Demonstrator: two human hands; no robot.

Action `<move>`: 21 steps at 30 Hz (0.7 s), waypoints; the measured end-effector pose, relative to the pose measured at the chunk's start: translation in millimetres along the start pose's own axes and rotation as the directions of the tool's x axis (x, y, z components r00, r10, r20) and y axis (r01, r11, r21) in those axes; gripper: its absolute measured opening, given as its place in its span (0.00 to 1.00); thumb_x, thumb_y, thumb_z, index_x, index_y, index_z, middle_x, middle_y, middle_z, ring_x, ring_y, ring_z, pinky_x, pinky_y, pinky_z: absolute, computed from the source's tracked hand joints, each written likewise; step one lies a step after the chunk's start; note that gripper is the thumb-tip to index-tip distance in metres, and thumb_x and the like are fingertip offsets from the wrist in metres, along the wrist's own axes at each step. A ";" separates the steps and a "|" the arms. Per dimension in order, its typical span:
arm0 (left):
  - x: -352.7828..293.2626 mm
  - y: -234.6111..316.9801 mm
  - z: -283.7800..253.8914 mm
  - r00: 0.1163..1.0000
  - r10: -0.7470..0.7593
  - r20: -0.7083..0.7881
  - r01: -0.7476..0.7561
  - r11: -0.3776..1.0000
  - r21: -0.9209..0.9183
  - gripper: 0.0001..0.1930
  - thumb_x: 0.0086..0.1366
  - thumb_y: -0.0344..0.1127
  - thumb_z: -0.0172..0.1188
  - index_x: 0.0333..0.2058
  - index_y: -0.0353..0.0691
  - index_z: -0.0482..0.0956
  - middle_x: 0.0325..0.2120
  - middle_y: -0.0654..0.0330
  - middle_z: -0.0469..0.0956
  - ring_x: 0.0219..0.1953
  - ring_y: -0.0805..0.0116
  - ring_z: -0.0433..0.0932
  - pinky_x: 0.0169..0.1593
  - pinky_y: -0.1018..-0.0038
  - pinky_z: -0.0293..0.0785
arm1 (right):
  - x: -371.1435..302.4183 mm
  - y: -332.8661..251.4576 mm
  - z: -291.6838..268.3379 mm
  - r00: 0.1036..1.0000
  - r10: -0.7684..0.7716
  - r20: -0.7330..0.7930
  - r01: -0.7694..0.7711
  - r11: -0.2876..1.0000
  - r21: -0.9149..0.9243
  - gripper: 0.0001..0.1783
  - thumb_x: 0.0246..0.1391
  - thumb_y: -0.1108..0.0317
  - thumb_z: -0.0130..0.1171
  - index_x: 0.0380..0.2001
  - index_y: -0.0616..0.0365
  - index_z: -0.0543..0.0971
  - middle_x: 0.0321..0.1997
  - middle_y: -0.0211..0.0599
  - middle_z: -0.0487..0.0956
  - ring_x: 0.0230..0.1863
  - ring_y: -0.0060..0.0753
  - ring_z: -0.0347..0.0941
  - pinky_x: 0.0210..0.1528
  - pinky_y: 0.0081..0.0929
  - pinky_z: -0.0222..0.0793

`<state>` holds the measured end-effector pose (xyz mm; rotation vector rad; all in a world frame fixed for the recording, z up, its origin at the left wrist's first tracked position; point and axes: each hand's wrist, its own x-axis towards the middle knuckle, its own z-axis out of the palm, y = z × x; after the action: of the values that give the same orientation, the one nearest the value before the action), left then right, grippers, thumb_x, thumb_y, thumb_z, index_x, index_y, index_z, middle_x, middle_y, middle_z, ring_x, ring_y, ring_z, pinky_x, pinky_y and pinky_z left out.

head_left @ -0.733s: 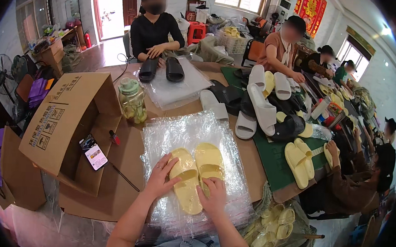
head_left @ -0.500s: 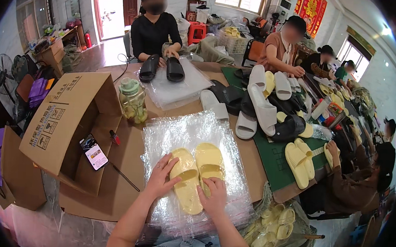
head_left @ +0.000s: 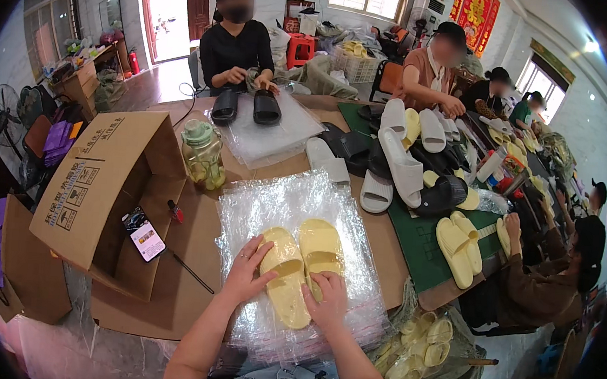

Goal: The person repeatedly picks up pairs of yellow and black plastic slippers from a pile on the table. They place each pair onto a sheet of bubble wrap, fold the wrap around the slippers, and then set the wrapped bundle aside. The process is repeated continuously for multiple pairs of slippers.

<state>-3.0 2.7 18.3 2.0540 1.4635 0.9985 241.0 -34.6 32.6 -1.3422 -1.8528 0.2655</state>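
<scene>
Two pale yellow slippers lie side by side, soles down, on a stack of clear plastic bags (head_left: 245, 213) in front of me. My left hand (head_left: 246, 268) grips the outer edge of the left slipper (head_left: 287, 302), its thumb resting across the side near the strap. Over the lower part of the right slipper (head_left: 320, 236) is my right hand (head_left: 327, 298), fingers curled on it and thumb against the left slipper's edge. The heel of the right slipper is mostly hidden under that hand.
An open cardboard box (head_left: 100, 182) stands left, with a phone (head_left: 143, 233) at its opening and a green-lidded jar (head_left: 203, 158) behind. Grey and black slippers (head_left: 400, 168) pile up on the right. Across the table a person (head_left: 237, 54) handles black slippers (head_left: 267, 107); other people sit right.
My hands and the yellow slippers have stayed put. Across the table, the person's hands have lifted off the black slippers and drawn closer together; the slippers have shifted slightly.
</scene>
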 end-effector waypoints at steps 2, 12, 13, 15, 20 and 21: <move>-0.1 -0.1 -0.1 1.000 -0.004 0.003 0.004 1.000 0.004 0.38 0.62 0.52 0.67 0.68 0.48 0.68 0.72 0.46 0.59 0.73 0.43 0.57 0.74 0.54 0.55 | -0.5 -0.4 -0.3 1.000 0.003 0.007 -0.003 1.000 -0.013 0.18 0.52 0.63 0.69 0.46 0.56 0.81 0.45 0.43 0.77 0.48 0.50 0.74 0.52 0.45 0.70; -0.1 2.0 -0.9 1.000 -0.019 0.007 0.019 1.000 -0.015 0.38 0.62 0.52 0.67 0.69 0.48 0.67 0.72 0.46 0.58 0.73 0.43 0.57 0.74 0.54 0.55 | -0.6 1.3 0.4 1.000 -0.008 0.003 0.008 1.000 -0.001 0.19 0.52 0.63 0.69 0.47 0.56 0.81 0.45 0.43 0.77 0.48 0.50 0.74 0.52 0.46 0.69; 0.0 1.9 -1.1 1.000 -0.017 0.008 0.017 1.000 -0.015 0.38 0.62 0.53 0.67 0.69 0.48 0.67 0.72 0.47 0.58 0.73 0.43 0.57 0.74 0.54 0.55 | -0.7 1.6 0.1 1.000 -0.009 0.004 0.009 1.000 -0.002 0.19 0.52 0.63 0.69 0.47 0.56 0.81 0.45 0.43 0.77 0.48 0.50 0.74 0.52 0.46 0.69; -0.3 1.5 -0.6 1.000 -0.014 0.007 0.014 1.000 -0.011 0.38 0.62 0.53 0.67 0.69 0.48 0.67 0.72 0.47 0.58 0.73 0.43 0.57 0.74 0.54 0.56 | -0.9 2.0 0.5 1.000 -0.009 0.002 0.009 1.000 -0.001 0.19 0.53 0.62 0.69 0.47 0.56 0.81 0.45 0.42 0.77 0.48 0.50 0.74 0.52 0.46 0.69; -0.1 1.8 -0.7 1.000 -0.009 0.006 0.009 1.000 0.002 0.38 0.62 0.53 0.67 0.69 0.48 0.67 0.72 0.47 0.58 0.73 0.43 0.57 0.73 0.54 0.56 | 0.1 0.5 -0.8 1.000 0.008 0.014 -0.008 1.000 0.004 0.19 0.52 0.62 0.69 0.47 0.56 0.81 0.45 0.42 0.77 0.49 0.49 0.74 0.53 0.45 0.69; -0.2 0.7 -0.1 1.000 -0.011 0.007 0.011 1.000 0.000 0.38 0.62 0.53 0.67 0.69 0.48 0.67 0.72 0.47 0.58 0.73 0.43 0.57 0.73 0.54 0.56 | -0.1 1.1 -0.2 1.000 0.000 0.005 0.000 1.000 0.004 0.19 0.52 0.63 0.69 0.47 0.56 0.81 0.45 0.42 0.77 0.49 0.49 0.74 0.52 0.45 0.69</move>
<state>-2.7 2.3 18.7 2.0457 1.4696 0.9865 241.9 -34.3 32.0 -1.3402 -1.8550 0.2729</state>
